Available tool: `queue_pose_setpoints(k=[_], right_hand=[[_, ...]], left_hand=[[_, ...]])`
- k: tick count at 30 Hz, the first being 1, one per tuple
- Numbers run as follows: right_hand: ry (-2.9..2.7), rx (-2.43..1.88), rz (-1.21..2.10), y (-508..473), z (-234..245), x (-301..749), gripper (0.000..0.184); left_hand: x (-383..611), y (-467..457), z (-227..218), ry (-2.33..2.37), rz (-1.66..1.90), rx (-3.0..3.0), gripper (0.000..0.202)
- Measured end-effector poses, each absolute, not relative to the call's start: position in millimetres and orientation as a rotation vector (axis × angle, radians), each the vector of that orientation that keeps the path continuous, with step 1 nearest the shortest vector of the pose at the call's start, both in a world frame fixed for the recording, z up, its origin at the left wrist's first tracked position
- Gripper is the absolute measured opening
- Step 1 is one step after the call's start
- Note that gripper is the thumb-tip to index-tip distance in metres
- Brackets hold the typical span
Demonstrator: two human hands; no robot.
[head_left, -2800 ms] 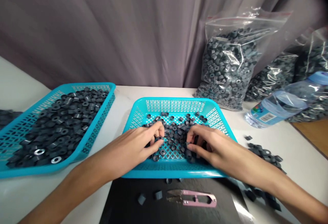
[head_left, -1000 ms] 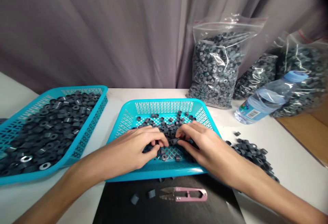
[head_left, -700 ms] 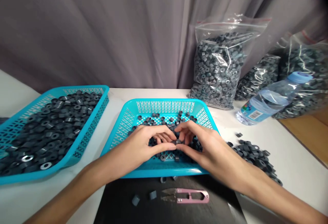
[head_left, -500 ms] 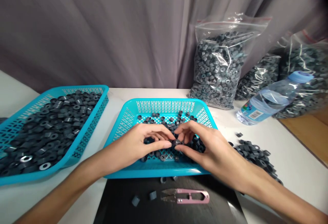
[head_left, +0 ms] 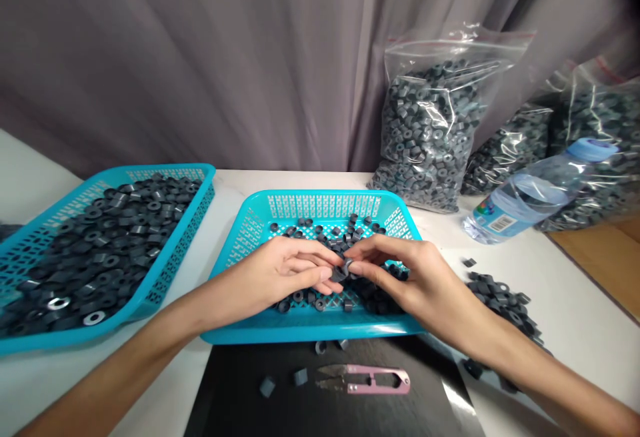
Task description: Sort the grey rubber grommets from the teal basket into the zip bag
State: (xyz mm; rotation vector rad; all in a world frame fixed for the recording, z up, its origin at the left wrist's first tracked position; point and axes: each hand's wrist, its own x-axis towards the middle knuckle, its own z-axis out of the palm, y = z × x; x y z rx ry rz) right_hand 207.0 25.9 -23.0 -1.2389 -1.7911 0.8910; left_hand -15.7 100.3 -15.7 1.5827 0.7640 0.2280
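Dark grey little plastic ring (head_left: 344,269) sits pinched between the fingertips of the left hand (head_left: 287,274) and the right hand (head_left: 406,278), just above the blue plastic basket (head_left: 260,213) of rings.

Grey ring (head_left: 343,270) over basket (head_left: 320,201).
Small dark-grey ring was pinched between both hands' fingertips, above loose rings (head_left: 345,233) lying scattered in the turquoise perforated basket.
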Motion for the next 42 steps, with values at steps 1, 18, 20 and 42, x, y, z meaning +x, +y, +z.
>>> queue_pose_setpoints(k=[1,18,20,42], right_hand=[[-1.779,-1.242,0.896,26,-23,207,0.008],[-1.82,-1.286,0.867,24,-23,205,0.021],[-1.818,-1.265,0.895,24,-23,206,0.021],[-1.828,-1.29,0.981,26,-24,211,0.026]], left_hand=[[-15,99,-15,0.769,0.235,1.581,0.023],[-5,93,-17,0.857,0.271,1.602,0.02],[-4,93,-17,0.835,0.277,1.605,0.021],[-5,92,-10,0.74,0.161,1.453,0.023]])
